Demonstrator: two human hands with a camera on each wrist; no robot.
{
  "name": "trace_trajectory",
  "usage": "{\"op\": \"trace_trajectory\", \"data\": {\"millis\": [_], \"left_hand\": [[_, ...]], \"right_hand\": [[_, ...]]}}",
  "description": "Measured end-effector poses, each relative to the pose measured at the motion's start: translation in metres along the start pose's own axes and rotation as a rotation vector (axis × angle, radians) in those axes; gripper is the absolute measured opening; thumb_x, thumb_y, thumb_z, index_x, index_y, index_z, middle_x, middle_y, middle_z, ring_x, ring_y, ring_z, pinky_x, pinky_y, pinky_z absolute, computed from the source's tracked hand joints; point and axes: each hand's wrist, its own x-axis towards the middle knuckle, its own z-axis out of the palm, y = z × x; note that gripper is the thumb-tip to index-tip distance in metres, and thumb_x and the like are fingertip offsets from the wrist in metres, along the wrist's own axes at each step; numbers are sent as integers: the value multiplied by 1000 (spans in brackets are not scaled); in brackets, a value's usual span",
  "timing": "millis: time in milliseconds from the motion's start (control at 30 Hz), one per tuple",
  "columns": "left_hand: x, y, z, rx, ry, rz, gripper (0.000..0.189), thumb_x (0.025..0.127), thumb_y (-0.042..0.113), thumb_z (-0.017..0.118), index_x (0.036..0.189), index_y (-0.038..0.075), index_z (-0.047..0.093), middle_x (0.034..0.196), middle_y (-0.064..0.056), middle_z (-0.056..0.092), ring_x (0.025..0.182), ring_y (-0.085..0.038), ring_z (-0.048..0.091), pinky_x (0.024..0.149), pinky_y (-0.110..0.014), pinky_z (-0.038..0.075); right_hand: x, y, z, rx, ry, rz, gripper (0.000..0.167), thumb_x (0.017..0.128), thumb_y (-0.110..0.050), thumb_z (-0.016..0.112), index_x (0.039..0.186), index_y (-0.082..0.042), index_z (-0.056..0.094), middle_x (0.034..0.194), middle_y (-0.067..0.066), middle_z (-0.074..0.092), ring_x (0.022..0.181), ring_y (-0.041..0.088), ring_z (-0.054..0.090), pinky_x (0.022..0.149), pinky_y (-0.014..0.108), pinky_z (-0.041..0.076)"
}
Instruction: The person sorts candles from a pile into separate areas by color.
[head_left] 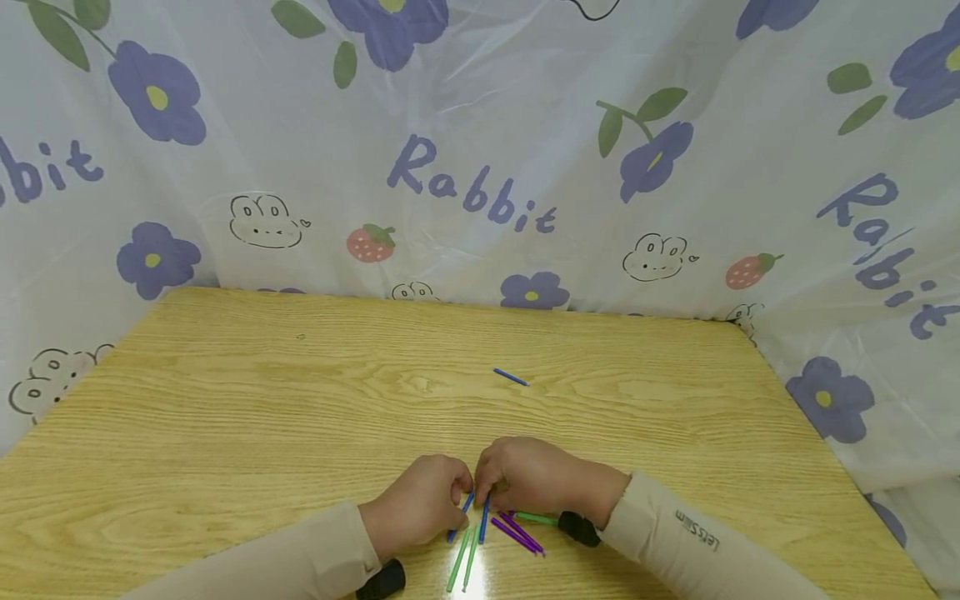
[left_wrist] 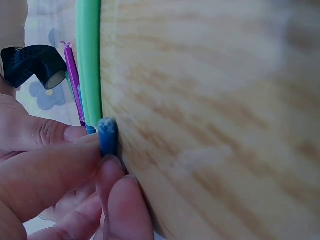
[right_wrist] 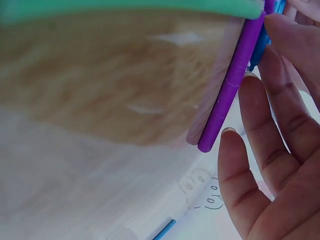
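Observation:
In the head view, my left hand (head_left: 426,500) pinches a slim blue candle (head_left: 452,535) slanting over the wooden table. The left wrist view has this blue candle's end (left_wrist: 107,132) at the thumb and fingertips. Right beside it, my right hand (head_left: 528,471) holds a second blue candle (head_left: 482,529) between thumb and finger; its upper end is hidden by the fingers. Two light green candles (head_left: 459,560) lie side by side just below the hands. A pair of purple candles (head_left: 517,534) lies under the right hand, near another green candle (head_left: 536,518).
Farther back on the table (head_left: 300,400) lies a lone blue candle (head_left: 511,377). Black wrist devices (head_left: 579,528) sit under both forearms. A white curtain (head_left: 480,100) with flowers and rabbits hangs along the table's back and sides.

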Motion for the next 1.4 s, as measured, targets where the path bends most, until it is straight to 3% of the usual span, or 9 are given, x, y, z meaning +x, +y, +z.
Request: {"op": "trace_trajectory", "data": {"millis": [533,1033,1400], "left_hand": [[-1,3,1,-2,8,-13,21,70,-10,76,87,-5,64,66,-2,47,61,-14,43,54,-23,36],[-2,4,6,19,16,-15,22,70,-16,61,89,-5,65,56,2,41,48,-10,35,48,-20,28],[0,6,6,67,28,-48,21,71,-16,65,89,-5,64,65,-2,45,57,-14,39,50,-23,30]], "right_hand": [[1,-1,-3,-91,-27,-50,8,82,-10,75,86,-16,78,94,-11,65,90,0,54,81,13,44],[-1,-1,-2,-104,-19,-59,8,82,-11,75,86,-17,78,94,-11,65,91,1,53,81,13,44],[-1,-1,-2,-88,-18,-36,9,81,-11,76,86,-18,78,93,-13,64,89,0,51,81,13,44]]}}
